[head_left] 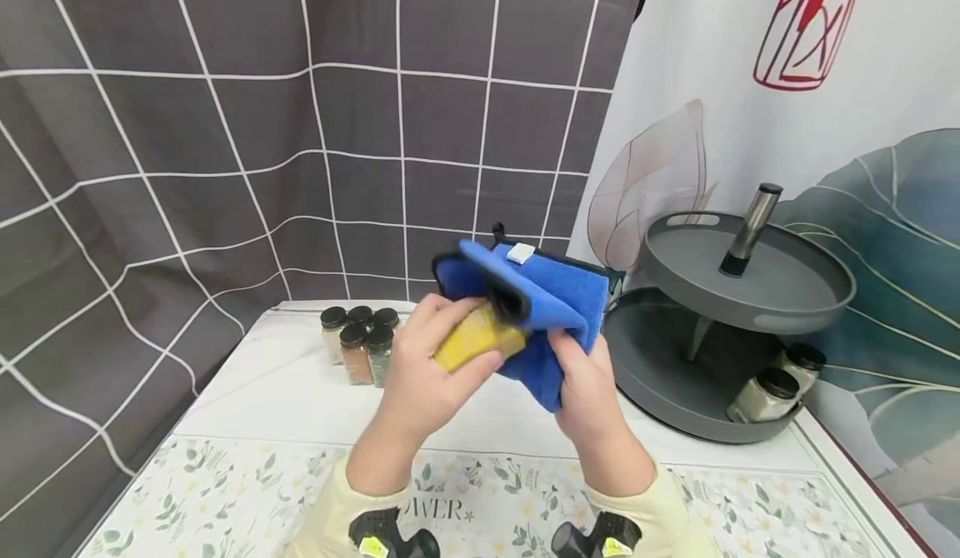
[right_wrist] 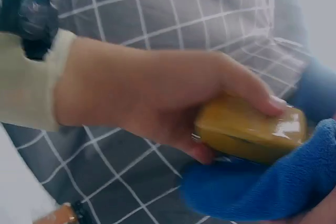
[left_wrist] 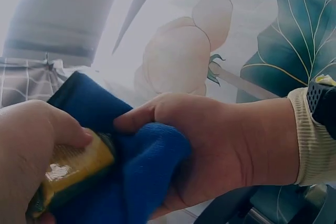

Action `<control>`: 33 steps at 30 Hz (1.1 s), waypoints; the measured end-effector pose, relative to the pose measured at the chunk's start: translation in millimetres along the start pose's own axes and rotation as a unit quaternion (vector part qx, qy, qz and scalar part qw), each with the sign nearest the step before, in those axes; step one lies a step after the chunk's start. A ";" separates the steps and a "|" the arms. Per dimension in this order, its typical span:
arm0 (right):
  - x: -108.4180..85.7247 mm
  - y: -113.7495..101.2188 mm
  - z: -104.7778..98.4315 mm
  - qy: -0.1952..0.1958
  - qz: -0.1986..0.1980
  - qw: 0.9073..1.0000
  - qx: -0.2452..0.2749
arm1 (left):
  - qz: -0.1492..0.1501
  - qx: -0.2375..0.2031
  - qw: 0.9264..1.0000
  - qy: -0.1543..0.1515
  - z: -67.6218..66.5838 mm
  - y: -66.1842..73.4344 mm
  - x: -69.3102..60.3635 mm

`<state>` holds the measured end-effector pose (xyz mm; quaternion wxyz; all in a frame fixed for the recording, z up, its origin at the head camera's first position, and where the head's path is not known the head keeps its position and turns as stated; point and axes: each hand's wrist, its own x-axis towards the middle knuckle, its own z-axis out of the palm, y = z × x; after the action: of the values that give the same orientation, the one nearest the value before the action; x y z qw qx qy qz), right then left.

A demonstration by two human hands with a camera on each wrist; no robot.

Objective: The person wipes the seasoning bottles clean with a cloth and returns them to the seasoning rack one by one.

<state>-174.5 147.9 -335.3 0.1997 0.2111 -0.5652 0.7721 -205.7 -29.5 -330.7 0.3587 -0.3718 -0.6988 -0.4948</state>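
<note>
My left hand (head_left: 435,358) grips a shiny yellow block (head_left: 480,337) with its thumb along one side. A darker green side and glossy glare show on the yellow block (left_wrist: 79,166) in the left wrist view; its kind is not clear. A blue cloth (head_left: 555,283) with black edging and a small white tag lies folded over and against the block's far end. My right hand (head_left: 588,387) holds the cloth, thumb on top, with the other fingers mostly hidden under it. In the right wrist view, the cloth (right_wrist: 262,187) passes beneath the block. Both hands are raised above the table.
Several small jars with black lids (head_left: 360,337) stand grouped on the white table (head_left: 255,375), left of my hands. At right rises a two-tier dark grey tray (head_left: 750,291) with a metal post; two jars (head_left: 765,396) sit on its lower tier. A gridded grey curtain (head_left: 337,125) hangs behind.
</note>
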 end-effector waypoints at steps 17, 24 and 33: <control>1.7 -5.0 4.5 0.034 0.064 0.997 -0.026 | 0.026 0.020 0.999 -0.024 7.2 -4.3 0.8; 1.2 1.1 3.7 -0.034 -0.128 0.963 -0.233 | -0.105 -0.096 0.989 -0.031 5.7 -1.5 -2.2; 7.4 1.1 1.6 0.037 0.044 0.995 -0.087 | 0.108 0.070 0.991 -0.027 11.0 -10.0 0.3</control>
<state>-181.2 146.6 -331.7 0.2039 0.1392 -0.6311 0.7354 -216.1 -21.2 -337.5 0.4161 -0.4327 -0.6967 -0.3927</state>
